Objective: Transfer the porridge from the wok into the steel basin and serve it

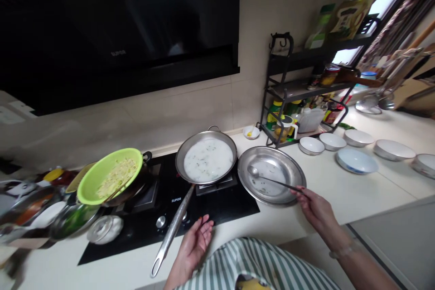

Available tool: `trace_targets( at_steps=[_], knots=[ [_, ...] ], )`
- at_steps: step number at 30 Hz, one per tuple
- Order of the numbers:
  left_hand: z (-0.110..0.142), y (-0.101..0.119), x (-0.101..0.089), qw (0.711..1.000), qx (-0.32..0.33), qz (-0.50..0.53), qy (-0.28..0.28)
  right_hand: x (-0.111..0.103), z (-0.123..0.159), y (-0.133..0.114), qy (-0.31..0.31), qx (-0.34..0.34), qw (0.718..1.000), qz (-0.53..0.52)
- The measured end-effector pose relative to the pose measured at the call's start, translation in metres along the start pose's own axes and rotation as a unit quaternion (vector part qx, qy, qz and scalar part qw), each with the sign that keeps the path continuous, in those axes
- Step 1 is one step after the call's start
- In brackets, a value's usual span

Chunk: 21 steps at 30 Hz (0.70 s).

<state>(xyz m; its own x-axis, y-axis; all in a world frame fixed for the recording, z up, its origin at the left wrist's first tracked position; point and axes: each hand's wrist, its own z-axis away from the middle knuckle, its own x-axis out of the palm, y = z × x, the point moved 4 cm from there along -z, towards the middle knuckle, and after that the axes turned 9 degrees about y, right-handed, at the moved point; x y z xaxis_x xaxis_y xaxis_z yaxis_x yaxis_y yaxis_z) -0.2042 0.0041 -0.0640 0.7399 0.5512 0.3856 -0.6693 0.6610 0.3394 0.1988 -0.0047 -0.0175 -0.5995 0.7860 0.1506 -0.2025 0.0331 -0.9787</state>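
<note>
The basin (295, 170) and pan (180, 163) are shiny metal, the cooktop (224, 212) glossy, the apron (258, 253) cloth.

I see the head camera looking forward and down from close above and behind the left grip (196, 241) and right grip (314, 206). It catches the surface (326, 186) around them and the wall (251, 86) beyond.

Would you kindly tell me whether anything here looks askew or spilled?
The green bowl looks askew: it appears tilted, perched on a dark wok at the stove's left. I see no clear spill.
</note>
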Motion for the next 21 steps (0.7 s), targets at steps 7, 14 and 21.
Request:
trace_targets(
  at_steps=[7,14,21],
  knots=[
    [0.001,-0.002,-0.004,1.000,0.011,0.013,0.002,0.005,0.008,-0.016,0.006,0.025,0.999,-0.018],
    [0.003,-0.004,-0.006,1.000,0.011,0.027,-0.004,0.045,0.007,-0.070,-0.002,-0.017,0.997,-0.078],
    [0.003,-0.003,-0.012,0.998,0.017,0.057,-0.005,0.128,0.030,-0.088,-0.156,-0.119,0.980,0.017]
  ],
)
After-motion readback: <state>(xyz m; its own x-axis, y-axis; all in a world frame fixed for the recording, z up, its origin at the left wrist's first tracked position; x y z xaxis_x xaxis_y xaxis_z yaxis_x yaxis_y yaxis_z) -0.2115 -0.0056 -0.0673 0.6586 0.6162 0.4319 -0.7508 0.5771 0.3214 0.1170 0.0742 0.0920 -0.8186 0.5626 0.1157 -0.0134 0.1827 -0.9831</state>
